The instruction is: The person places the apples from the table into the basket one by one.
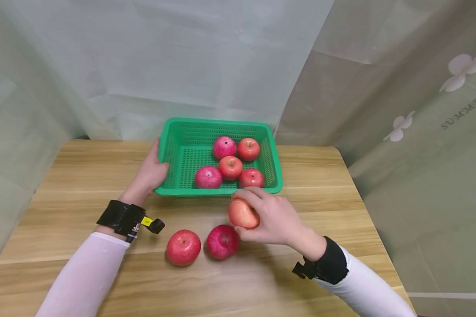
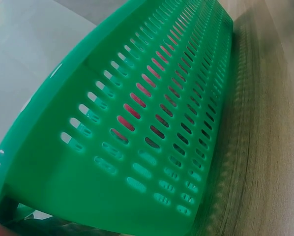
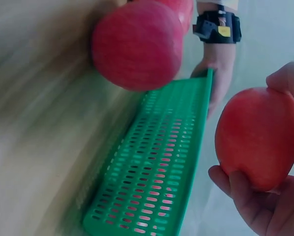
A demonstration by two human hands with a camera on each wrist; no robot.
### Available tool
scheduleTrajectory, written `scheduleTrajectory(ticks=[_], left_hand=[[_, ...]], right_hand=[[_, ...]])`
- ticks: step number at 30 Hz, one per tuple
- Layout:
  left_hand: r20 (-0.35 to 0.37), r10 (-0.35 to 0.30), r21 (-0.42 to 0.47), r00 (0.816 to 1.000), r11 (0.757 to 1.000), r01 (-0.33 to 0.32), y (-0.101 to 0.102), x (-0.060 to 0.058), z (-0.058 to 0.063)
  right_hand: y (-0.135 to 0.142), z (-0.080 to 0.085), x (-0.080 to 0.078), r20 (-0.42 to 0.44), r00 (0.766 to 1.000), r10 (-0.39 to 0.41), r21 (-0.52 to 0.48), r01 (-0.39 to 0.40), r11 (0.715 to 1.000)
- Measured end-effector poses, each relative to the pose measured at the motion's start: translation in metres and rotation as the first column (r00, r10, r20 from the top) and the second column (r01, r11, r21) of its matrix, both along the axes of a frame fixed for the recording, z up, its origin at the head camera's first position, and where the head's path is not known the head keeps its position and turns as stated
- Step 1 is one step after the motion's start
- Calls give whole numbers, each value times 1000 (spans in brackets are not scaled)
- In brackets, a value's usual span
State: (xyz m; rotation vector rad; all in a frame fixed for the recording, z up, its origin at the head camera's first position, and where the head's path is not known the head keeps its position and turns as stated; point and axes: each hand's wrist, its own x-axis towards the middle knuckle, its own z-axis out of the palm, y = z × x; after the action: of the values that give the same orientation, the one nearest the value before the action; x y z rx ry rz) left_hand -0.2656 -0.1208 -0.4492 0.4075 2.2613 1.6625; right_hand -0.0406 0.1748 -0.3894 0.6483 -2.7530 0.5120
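My right hand (image 1: 275,218) grips a light red apple (image 1: 243,214) just in front of the near rim of a green plastic basket (image 1: 218,192). In the right wrist view the same apple (image 3: 257,137) is held between thumb and fingers, off the table. At the basket's left end, my left hand (image 1: 148,171) holds the rim, thumb on the inner side. Several apples, among them a middle one (image 1: 230,167), sit in the right part of the basket. On the table in front lie a red apple (image 1: 184,247) and a darker red apple (image 1: 223,242).
The wooden table (image 1: 143,281) has its back edge along a pale hanging sheet (image 1: 190,61). To the right hangs a curtain (image 1: 412,185) with printed flowers and lettering. The basket stands near the table's back edge.
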Motion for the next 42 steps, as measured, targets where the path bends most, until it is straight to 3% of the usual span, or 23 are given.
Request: scheduleTrajectory(ticks=[10,14,18,24,30,36,42], left_hand=[[-6,1,2,1000,1000,-1,4,1,-1],[-1,14,6,1000,1000,-14,6,2,1],[-1,17,6,1000,1000,-17,4,4,2],[-1,9,5,1000,1000,-9,5,5,0],[-7,9,13,1000,1000,-9,4,4,0],[-20,7,11,1000,1000,-7,4,5,-2],[-19,4,17,1000,1000,-4,5,7,-2]], right_hand=[[2,16,-48,152,986,-73,-38,79,996],[-1,22,-69,177,982,-73,-35,81,996],[-10,24,-78,185,980,-78,-38,86,996],[-16,22,-88,194,976,-102,-11,106,994],[-20,19,-117,193,977,-93,-32,101,994],[-29,14,-145,262,958,-118,-15,126,992],[-40,6,-163,263,957,-119,20,118,993]])
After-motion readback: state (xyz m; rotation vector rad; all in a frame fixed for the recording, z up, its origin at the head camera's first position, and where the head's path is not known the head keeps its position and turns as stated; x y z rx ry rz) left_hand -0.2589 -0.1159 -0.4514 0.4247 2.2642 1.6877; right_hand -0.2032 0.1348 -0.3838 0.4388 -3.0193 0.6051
